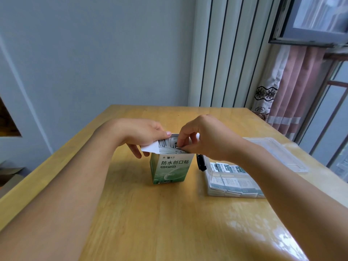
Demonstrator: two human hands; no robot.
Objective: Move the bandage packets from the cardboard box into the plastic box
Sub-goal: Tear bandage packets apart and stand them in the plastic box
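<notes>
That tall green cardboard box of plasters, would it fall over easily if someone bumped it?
Probably yes. The cardboard box stands upright on a narrow base, taller than wide, so a sideways nudge could tip it. It looks light, thin card. The left hand gripping its open flap likely steadies it while the right hand pinches packets.

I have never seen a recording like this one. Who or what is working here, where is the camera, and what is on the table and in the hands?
No machine works here: a person uses two bare hands. The single picture comes from a camera worn on the person's head, looking forward and down. On the wooden table stands an open green cardboard box full of bandage packets. The left hand holds the box at its top flap. The right hand reaches into the box, fingers pinching some packets. To the right lies a clear plastic box already holding packets, and behind it its clear lid.
</notes>
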